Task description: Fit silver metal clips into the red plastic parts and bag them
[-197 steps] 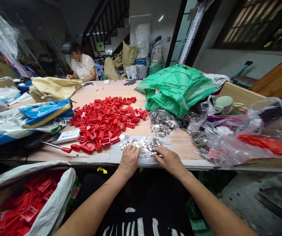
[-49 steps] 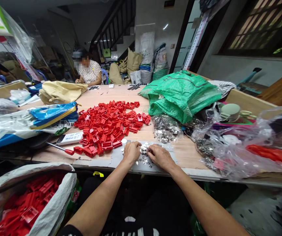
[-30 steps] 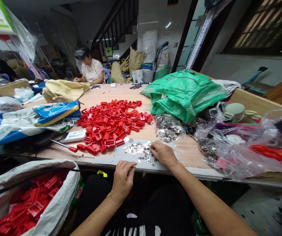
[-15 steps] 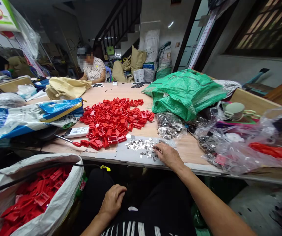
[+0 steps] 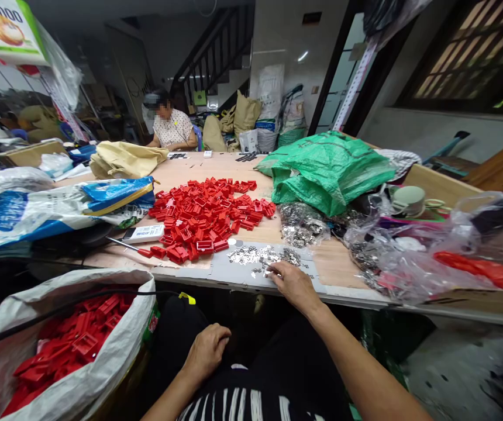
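My right hand [image 5: 294, 286] reaches onto a grey sheet [image 5: 220, 270] at the table's front edge. Its thumb and fingers are pinched together among small flat metal pieces [image 5: 245, 255]; whatever is between the fingertips is too small to make out. Shiny pieces lie to the left of the fingers, and darker ones [image 5: 290, 256] just behind them. My left hand [image 5: 207, 352] rests above my lap with its fingers curled in, and its palm is hidden. Beyond the sheet spreads a heap of red plastic housings [image 5: 207, 213].
An open white sack [image 5: 144, 286] of red housings stands at the lower left. A screwdriver [image 5: 144, 252] and a white box [image 5: 146, 233] lie left of the heap. On the right are a green woven bag [image 5: 326, 169] and clear plastic bags [image 5: 304, 225]. A person [image 5: 172, 126] sits across the table.
My right hand has shifted slightly left and toward me over the grey sheet, baring darker metal pieces behind it. My left hand stays curled near my lap. The camera view has shifted a little.
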`<control>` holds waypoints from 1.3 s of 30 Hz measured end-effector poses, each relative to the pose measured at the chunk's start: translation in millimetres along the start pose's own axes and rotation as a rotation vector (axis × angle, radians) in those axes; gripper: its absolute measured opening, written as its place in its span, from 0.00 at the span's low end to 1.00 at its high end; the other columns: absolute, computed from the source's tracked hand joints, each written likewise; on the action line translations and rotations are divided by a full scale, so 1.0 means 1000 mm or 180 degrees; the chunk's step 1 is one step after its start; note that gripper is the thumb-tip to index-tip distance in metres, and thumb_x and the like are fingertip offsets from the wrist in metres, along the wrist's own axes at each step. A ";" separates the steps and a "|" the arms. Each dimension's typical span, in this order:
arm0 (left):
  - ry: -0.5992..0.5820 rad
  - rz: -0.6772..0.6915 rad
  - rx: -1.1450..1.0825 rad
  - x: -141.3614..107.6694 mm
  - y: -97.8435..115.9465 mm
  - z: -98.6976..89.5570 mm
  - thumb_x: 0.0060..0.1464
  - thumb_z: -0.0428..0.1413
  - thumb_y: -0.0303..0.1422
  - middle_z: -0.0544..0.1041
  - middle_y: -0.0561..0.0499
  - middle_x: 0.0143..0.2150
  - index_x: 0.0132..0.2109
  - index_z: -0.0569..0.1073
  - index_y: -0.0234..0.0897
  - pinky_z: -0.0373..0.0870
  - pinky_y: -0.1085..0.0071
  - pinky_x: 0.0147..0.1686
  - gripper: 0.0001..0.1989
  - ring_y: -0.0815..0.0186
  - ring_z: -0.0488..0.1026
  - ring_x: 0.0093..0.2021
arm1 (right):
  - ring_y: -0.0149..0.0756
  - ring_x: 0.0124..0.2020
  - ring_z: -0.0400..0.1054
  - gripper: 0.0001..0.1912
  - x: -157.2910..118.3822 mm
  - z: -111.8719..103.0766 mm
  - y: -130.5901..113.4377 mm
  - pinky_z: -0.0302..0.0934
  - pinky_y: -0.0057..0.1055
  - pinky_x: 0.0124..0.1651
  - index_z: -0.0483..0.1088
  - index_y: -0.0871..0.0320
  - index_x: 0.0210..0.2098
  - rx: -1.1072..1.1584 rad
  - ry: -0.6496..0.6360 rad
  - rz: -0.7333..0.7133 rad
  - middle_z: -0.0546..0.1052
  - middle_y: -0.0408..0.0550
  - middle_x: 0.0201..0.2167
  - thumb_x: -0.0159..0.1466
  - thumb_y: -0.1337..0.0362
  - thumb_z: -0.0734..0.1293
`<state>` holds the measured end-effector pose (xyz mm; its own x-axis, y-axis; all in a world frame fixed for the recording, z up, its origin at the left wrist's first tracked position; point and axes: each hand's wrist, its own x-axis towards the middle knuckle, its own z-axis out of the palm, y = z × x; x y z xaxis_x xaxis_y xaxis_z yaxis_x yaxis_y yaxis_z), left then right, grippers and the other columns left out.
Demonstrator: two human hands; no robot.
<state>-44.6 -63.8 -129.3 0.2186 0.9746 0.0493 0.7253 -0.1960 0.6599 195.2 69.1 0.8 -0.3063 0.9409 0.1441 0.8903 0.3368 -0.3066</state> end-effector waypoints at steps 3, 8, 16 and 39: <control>-0.0005 0.0040 0.0016 0.000 -0.001 0.001 0.57 0.49 0.26 0.76 0.52 0.37 0.40 0.74 0.41 0.69 0.71 0.42 0.11 0.66 0.73 0.39 | 0.35 0.40 0.70 0.08 0.002 0.007 -0.010 0.59 0.26 0.37 0.72 0.54 0.42 -0.0100 0.0016 -0.0009 0.75 0.45 0.40 0.64 0.65 0.63; 0.0032 0.0042 0.0051 -0.001 -0.002 0.001 0.57 0.49 0.26 0.76 0.52 0.36 0.40 0.74 0.41 0.69 0.71 0.42 0.11 0.66 0.73 0.39 | 0.35 0.39 0.70 0.06 0.014 0.014 -0.020 0.57 0.26 0.35 0.72 0.54 0.39 -0.0282 0.0045 -0.0028 0.75 0.45 0.39 0.65 0.65 0.63; 0.0135 0.0069 0.0045 -0.001 -0.004 0.001 0.57 0.49 0.26 0.77 0.52 0.36 0.39 0.75 0.41 0.70 0.71 0.42 0.11 0.66 0.74 0.38 | 0.34 0.36 0.69 0.06 0.019 0.013 -0.019 0.54 0.26 0.32 0.71 0.55 0.35 -0.0485 0.0075 0.0103 0.74 0.46 0.37 0.65 0.65 0.62; 0.1168 0.1129 0.1148 0.109 0.071 -0.011 0.56 0.54 0.43 0.73 0.49 0.56 0.57 0.67 0.44 0.48 0.42 0.62 0.23 0.51 0.61 0.61 | 0.35 0.38 0.70 0.05 0.025 0.014 -0.015 0.56 0.27 0.34 0.71 0.55 0.38 -0.0691 -0.0104 -0.0042 0.74 0.45 0.40 0.65 0.66 0.63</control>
<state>23.3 29.9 -69.2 0.2944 0.8047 0.5155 0.8385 -0.4764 0.2647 169.6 88.3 -4.6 -0.3261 0.9383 0.1150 0.9367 0.3371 -0.0946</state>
